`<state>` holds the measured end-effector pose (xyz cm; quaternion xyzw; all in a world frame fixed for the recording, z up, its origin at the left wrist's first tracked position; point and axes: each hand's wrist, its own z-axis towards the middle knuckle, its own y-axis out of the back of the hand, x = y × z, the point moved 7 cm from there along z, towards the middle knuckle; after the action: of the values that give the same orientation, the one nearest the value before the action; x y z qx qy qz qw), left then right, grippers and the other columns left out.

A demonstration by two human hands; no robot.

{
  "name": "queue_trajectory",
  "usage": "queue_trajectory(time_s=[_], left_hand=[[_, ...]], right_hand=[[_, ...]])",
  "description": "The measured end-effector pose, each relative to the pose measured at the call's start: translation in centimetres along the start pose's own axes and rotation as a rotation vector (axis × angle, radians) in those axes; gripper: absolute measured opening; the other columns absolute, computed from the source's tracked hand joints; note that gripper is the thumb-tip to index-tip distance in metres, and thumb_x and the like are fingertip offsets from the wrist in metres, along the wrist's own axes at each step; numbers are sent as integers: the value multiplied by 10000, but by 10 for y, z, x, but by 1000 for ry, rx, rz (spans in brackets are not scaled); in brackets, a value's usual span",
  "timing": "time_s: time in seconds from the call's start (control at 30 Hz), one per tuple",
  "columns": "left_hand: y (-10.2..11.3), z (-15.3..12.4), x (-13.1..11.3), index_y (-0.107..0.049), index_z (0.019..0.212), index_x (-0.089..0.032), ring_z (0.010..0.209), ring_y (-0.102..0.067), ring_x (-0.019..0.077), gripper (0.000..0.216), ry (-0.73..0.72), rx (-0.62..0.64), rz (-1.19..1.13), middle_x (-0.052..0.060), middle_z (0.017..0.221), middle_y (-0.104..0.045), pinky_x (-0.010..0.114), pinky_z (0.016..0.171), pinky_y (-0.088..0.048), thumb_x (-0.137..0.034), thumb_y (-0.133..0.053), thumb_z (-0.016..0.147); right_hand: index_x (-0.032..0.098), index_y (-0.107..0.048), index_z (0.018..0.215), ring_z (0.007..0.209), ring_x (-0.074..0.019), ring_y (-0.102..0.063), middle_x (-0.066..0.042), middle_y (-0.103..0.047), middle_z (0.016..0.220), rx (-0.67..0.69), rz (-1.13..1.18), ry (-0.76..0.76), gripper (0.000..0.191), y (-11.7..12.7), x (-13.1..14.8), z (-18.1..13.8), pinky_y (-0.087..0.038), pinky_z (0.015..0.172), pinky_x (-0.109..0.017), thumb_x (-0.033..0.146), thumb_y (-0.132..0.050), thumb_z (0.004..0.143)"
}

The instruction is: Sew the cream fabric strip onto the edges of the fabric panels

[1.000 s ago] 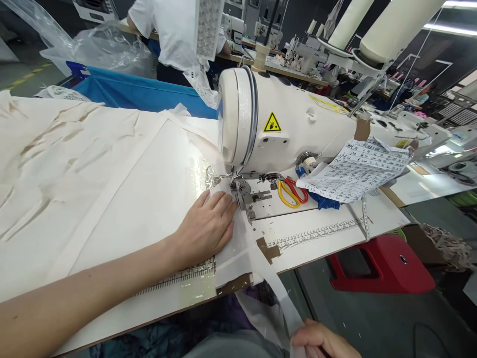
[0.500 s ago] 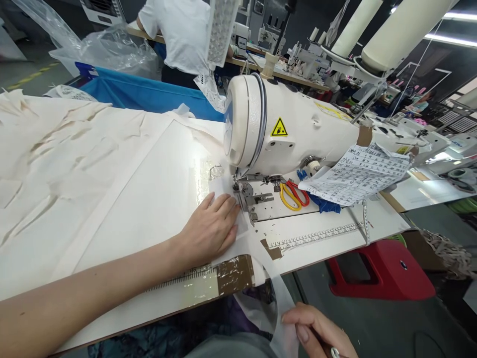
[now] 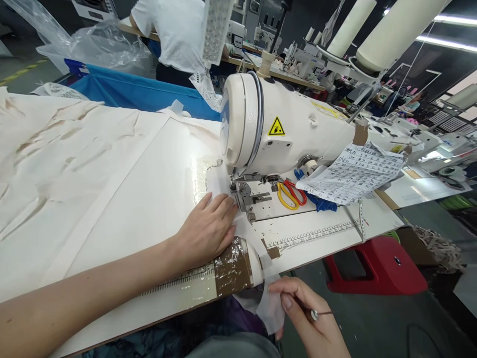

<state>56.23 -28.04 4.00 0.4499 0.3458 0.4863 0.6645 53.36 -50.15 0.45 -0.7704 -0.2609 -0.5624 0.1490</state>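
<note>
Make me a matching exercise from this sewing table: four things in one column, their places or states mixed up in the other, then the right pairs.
Things:
1. left hand
2. right hand
3. scissors
4. red stool

Places or states:
A. on the floor beside the table
B. flat on the cream fabric, left of the needle
C. below the table edge, pinching a white strip
D. on the sewing machine bed, under its arm

Pairs: 1-B, 2-C, 3-D, 4-A

Scissors [image 3: 291, 193] by printed sheet [image 3: 356, 173], red stool [image 3: 376, 265] below
</note>
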Motion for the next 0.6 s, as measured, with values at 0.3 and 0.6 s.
queue_trajectory(time_s=[0.3, 0.6], left_hand=[[3, 1, -2, -657, 1198, -35, 1156, -540, 328, 385, -3, -79, 41, 180, 1170, -657, 538, 1110, -385, -250, -426, 977], [5, 10, 5, -654, 1228, -18, 983, -552, 317, 438, -53, -10, 199, 201, 1063, -662, 498, 1001, -471, -2, -417, 860]], right_hand=[[258, -736, 1069, 627, -146, -657, -14, -609, 847, 19, 1, 73, 288, -5, 3, 21, -567, 583, -258, 488, -577, 1000], [204, -686, 991, 560, -124, -606, -16, -683, 792, 53, 327, -163, 287, -7, -30, -18, -462, 626, -259, 482, -683, 921]])
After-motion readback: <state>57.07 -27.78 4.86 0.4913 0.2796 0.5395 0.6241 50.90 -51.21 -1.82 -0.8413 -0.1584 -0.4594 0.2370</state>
